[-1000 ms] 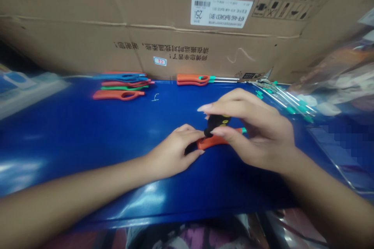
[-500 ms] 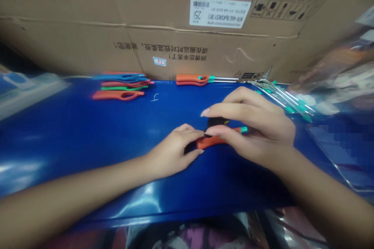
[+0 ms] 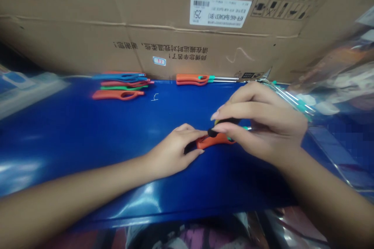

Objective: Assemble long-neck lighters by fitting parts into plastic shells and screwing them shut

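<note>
On the glossy blue tabletop [image 3: 113,136], in the head view, a slim orange plastic handle with a green collar [image 3: 216,140] is lying on its side in front of the person, between the two hands. The left hand [image 3: 172,149] is pinching its left end between fingers and thumb, the forearm stretching low over the table. The right hand [image 3: 265,124] is gripping a stubby black tool with yellow marks [image 3: 212,132] between thumb and fingers, just above the orange handle; the fingers are hiding much of it, so whether it is touching the handle cannot be told.

Behind, a group of orange, blue, red and green plastic handles [image 3: 117,84] is lying to the left, and an orange plastic piece with silver rods [image 3: 189,80] is resting against the brown cardboard box [image 3: 160,11]. Loose silver rods with green ends [image 3: 292,99] are lying beyond the right hand.

As a judgement, the orange handle could twist or skid if the pinch loosens, since only one end is visibly being steadied on a slick surface. The tool could also slip towards the left fingertips, which are sitting very near it.
</note>
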The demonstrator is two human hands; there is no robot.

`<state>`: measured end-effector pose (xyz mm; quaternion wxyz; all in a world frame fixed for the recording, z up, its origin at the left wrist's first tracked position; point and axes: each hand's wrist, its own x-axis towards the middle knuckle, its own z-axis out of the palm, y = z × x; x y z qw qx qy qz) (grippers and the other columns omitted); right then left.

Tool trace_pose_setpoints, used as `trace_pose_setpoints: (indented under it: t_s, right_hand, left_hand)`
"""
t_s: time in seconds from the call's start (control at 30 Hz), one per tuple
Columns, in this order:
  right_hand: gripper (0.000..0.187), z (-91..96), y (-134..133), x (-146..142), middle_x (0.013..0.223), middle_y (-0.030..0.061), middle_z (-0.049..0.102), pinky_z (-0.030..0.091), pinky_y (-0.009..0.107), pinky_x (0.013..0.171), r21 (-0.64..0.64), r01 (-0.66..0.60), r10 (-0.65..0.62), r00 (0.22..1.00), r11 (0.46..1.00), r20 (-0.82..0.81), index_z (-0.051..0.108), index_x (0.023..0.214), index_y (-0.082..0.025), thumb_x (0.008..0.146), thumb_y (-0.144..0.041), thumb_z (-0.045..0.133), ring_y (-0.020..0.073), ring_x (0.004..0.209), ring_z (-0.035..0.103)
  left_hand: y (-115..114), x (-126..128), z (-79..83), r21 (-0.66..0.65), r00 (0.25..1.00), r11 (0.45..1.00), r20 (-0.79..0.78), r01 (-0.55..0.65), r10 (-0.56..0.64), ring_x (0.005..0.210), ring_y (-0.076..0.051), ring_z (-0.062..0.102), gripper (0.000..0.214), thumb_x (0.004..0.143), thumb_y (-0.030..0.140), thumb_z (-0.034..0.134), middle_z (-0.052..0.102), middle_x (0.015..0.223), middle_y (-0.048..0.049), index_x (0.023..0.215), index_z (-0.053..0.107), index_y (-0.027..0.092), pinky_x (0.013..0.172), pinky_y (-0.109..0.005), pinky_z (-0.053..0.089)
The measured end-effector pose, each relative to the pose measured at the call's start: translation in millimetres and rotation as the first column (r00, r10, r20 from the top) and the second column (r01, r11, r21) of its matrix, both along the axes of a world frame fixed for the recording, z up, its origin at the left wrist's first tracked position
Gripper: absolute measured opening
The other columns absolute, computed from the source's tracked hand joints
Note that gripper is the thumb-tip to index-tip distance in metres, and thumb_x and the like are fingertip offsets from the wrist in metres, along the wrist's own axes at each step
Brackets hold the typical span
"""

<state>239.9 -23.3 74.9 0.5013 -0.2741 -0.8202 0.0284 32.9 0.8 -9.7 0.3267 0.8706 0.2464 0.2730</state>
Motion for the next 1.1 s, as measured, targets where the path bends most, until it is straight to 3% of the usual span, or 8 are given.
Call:
trace_pose_setpoints:
  t_s: [0.1, 0.2, 0.37, 0.57, 0.77, 0.93, 1.0, 1.1]
  right_hand:
    - [0.029, 5.5, -1.7, 5.2, 0.117, 0.0081, 0.074, 0.057, 0.038, 0.096, -0.170, -0.056, 0.073, 0.993, 0.984, 0.091, 0.070, 0.122, -0.021, 0.100, -0.016, 0.052, 0.0200, 0.111, 0.068]
    - [0.028, 10.2, -3.6, 8.2, 0.113, 0.0050, 0.075, 0.060, 0.034, 0.092, -0.266, -0.116, 0.146, 0.984, 0.957, 0.097, 0.071, 0.121, -0.023, 0.100, -0.017, 0.054, 0.0180, 0.107, 0.070]
    - [0.020, 8.5, -5.9, 5.9, 0.095, 0.0029, 0.074, 0.060, 0.028, 0.078, -0.101, -0.004, 0.017, 0.992, 0.995, 0.124, 0.076, 0.109, -0.023, 0.089, -0.026, 0.074, 0.0151, 0.086, 0.070]
    - [0.036, 8.1, -10.8, 3.5, 0.122, 0.0083, 0.072, 0.055, 0.031, 0.098, -0.169, -0.076, 0.109, 0.975, 0.983, 0.196, 0.063, 0.133, -0.015, 0.099, -0.012, 0.053, 0.0172, 0.113, 0.066]
    - [0.024, 7.3, -7.8, 1.4, 0.090, 0.0046, 0.071, 0.058, 0.029, 0.076, -0.043, 0.031, -0.023, 0.983, 0.999, 0.180, 0.073, 0.112, -0.021, 0.091, -0.032, 0.072, 0.0167, 0.083, 0.067]
    - [0.030, 3.5, -6.1, -0.9, 0.112, 0.0114, 0.071, 0.057, 0.036, 0.092, -0.165, -0.136, 0.154, 0.983, 0.977, 0.101, 0.065, 0.127, -0.014, 0.099, -0.018, 0.055, 0.0201, 0.107, 0.066]
    - [0.026, 0.1, -3.6, -2.5, 0.102, 0.0075, 0.073, 0.058, 0.034, 0.085, -0.182, -0.172, 0.177, 0.984, 0.968, 0.014, 0.067, 0.121, -0.016, 0.096, -0.017, 0.061, 0.0174, 0.095, 0.067]
    - [0.017, -5.0, 3.1, -2.7, 0.086, 0.0027, 0.069, 0.057, 0.030, 0.076, -0.016, -0.019, 0.019, 1.000, 1.000, -0.023, 0.073, 0.104, -0.019, 0.090, -0.027, 0.074, 0.0141, 0.079, 0.063]
  left_hand:
    - [-0.5, -0.5, 3.2, -0.014, 1.000, 1.000, -0.018, -0.001, 0.001, 0.103, -0.023, 0.062, 0.023, 0.091, 0.017, 0.067, 0.071, 0.110, -0.0100, 0.113, 0.070, 0.016, 0.096, -0.042, 0.053]
    - [-0.9, -1.0, 4.6, -0.012, 1.000, 1.000, -0.013, 0.008, -0.008, 0.102, -0.023, 0.062, 0.026, 0.091, 0.017, 0.067, 0.071, 0.109, -0.0086, 0.117, 0.069, 0.017, 0.096, -0.042, 0.053]
    - [-1.0, -0.4, 3.0, 0.005, 1.000, 1.000, -0.006, 0.005, -0.005, 0.095, -0.020, 0.062, 0.028, 0.090, 0.013, 0.067, 0.071, 0.101, -0.0057, 0.118, 0.068, 0.018, 0.091, -0.038, 0.053]
    - [-0.4, -0.2, 4.1, -0.003, 0.999, 1.000, -0.048, 0.015, -0.015, 0.105, -0.024, 0.061, 0.027, 0.092, 0.017, 0.064, 0.071, 0.105, -0.0079, 0.119, 0.067, 0.017, 0.097, -0.042, 0.051]
    - [0.0, -0.5, 1.9, 0.013, 1.000, 1.000, -0.016, 0.016, -0.016, 0.101, -0.022, 0.063, 0.026, 0.092, 0.016, 0.065, 0.072, 0.108, -0.0054, 0.118, 0.065, 0.019, 0.093, -0.038, 0.051]
    - [-0.5, -2.0, 0.5, 0.038, 1.000, 0.999, -0.013, 0.014, -0.013, 0.095, -0.020, 0.063, 0.027, 0.093, 0.017, 0.066, 0.072, 0.102, -0.0034, 0.119, 0.066, 0.022, 0.091, -0.037, 0.052]
    - [-0.5, -3.1, -0.2, 0.044, 1.000, 0.999, -0.013, 0.012, -0.012, 0.098, -0.021, 0.064, 0.027, 0.094, 0.018, 0.065, 0.073, 0.105, -0.0041, 0.120, 0.066, 0.022, 0.092, -0.038, 0.052]
    - [0.6, -4.2, -0.8, 0.038, 0.999, 0.999, -0.038, -0.008, 0.009, 0.100, -0.022, 0.065, 0.023, 0.093, 0.020, 0.065, 0.072, 0.106, -0.0062, 0.116, 0.068, 0.020, 0.091, -0.038, 0.053]
